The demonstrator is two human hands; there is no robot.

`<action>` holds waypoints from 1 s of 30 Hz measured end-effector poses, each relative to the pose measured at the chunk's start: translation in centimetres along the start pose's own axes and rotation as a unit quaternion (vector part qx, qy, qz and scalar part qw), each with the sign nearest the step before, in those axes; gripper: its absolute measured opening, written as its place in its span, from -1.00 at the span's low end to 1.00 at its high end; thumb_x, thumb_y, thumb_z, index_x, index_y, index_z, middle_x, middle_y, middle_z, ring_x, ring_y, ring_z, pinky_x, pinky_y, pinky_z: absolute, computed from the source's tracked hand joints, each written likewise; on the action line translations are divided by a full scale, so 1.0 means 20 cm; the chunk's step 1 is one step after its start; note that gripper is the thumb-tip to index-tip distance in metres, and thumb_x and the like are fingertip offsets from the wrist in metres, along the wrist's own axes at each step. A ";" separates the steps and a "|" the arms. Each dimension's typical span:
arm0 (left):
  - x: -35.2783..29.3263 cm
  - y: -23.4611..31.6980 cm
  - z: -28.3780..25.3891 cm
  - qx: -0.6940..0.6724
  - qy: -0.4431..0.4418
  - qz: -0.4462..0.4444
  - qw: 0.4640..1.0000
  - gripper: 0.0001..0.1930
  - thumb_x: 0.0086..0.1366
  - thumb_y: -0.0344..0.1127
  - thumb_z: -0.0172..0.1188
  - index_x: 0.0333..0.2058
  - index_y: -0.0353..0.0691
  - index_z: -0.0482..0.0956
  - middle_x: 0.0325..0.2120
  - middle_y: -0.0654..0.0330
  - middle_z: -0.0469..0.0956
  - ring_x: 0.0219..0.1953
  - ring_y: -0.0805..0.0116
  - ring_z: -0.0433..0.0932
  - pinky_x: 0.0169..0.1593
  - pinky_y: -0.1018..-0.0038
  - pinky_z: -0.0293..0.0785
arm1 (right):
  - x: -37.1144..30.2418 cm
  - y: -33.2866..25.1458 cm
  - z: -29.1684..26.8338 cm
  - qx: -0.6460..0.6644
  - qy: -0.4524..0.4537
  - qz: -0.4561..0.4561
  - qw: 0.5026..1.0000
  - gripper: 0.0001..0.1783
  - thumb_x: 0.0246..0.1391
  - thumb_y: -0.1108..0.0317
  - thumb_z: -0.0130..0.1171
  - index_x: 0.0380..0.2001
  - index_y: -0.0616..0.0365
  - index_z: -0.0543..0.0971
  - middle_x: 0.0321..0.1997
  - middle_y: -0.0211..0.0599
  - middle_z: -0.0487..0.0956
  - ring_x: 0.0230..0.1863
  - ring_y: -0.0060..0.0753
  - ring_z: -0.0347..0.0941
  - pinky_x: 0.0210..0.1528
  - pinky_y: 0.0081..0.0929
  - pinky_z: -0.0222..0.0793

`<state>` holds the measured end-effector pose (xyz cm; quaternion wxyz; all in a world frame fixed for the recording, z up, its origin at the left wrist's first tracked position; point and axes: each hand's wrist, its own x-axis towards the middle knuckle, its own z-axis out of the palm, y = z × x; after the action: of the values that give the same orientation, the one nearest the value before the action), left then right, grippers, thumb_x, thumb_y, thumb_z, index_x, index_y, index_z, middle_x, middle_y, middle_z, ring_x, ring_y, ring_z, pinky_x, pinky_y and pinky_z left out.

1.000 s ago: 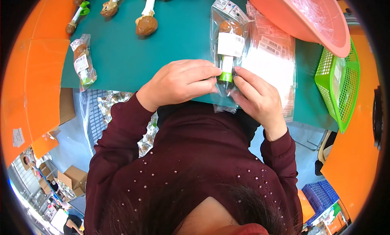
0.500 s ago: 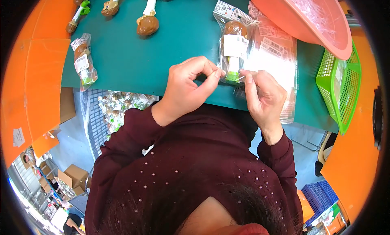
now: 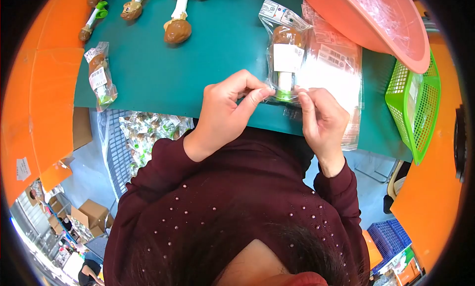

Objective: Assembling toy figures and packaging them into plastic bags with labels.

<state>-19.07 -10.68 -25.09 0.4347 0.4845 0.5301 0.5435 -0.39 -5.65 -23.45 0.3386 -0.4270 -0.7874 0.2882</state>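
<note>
Left of the pink basin, a bagged toy lies on the worktop; the left hand and right hand, fingers closed, pinch its wrapping near the green end.

This view looks from the person's head, through the left of two side-by-side fisheye cameras, steeply down. Nearest the lens, the maroon, bead-dotted cloth top fills the lower middle. Farther off, the bare-handed left grip and right grip sit near mid-frame, with the flat dark-green counter beyond. Smooth orange panels bend along both sides.
</note>
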 end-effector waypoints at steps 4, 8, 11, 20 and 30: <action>0.00 0.02 0.05 -0.030 0.036 0.000 0.999 -0.91 0.31 -0.50 0.15 -0.39 -0.39 0.51 -0.46 0.16 0.65 -0.37 0.50 0.64 -0.27 0.60 0.52 | 0.00 0.02 0.02 0.021 0.050 0.034 0.998 -0.86 0.18 0.50 0.13 -0.36 0.30 0.65 -0.61 -0.31 0.46 -0.59 -0.57 0.31 -0.51 -0.61 0.21; 0.02 0.06 0.05 -0.022 0.056 0.037 0.997 -0.90 0.33 -0.50 0.12 -0.39 -0.38 0.47 -0.49 0.16 0.64 -0.37 0.52 0.64 -0.31 0.62 0.52 | 0.05 -0.06 -0.01 -0.005 0.073 -0.001 0.997 -0.85 0.18 0.50 0.12 -0.45 0.31 0.61 -0.65 -0.34 0.40 -0.61 -0.62 0.27 -0.53 -0.60 0.17; 0.07 0.11 0.05 -0.012 0.044 0.050 0.998 -0.91 0.37 -0.49 0.08 -0.34 -0.37 0.43 -0.47 0.12 0.63 -0.36 0.52 0.62 -0.28 0.63 0.51 | 0.11 -0.07 -0.01 0.009 0.103 -0.001 0.995 -0.78 0.18 0.50 0.11 -0.56 0.31 0.52 -0.68 -0.36 0.36 -0.62 -0.64 0.23 -0.55 -0.59 0.14; 0.14 0.02 0.10 -0.086 0.071 -0.004 0.994 -0.87 0.34 -0.48 0.12 -0.41 -0.38 0.43 -0.52 0.18 0.61 -0.43 0.55 0.62 -0.35 0.63 0.52 | 0.13 0.01 0.02 0.008 0.091 0.063 0.994 -0.72 0.20 0.48 0.12 -0.61 0.29 0.44 -0.70 -0.40 0.34 -0.63 -0.71 0.16 -0.59 -0.62 0.08; 0.13 -0.03 0.10 -0.019 0.080 -0.064 0.995 -0.84 0.31 -0.45 0.16 -0.46 -0.35 0.44 -0.63 0.21 0.57 -0.51 0.61 0.58 -0.50 0.63 0.36 | 0.13 0.05 0.08 0.012 0.091 0.058 0.994 -0.69 0.16 0.50 0.17 -0.64 0.29 0.39 -0.70 -0.40 0.27 -0.64 -0.69 0.10 -0.60 -0.61 0.05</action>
<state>-17.59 -7.84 -25.56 0.4335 0.3960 0.5828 0.5618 -2.12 -3.11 -24.40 0.3965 -0.4926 -0.7234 0.2770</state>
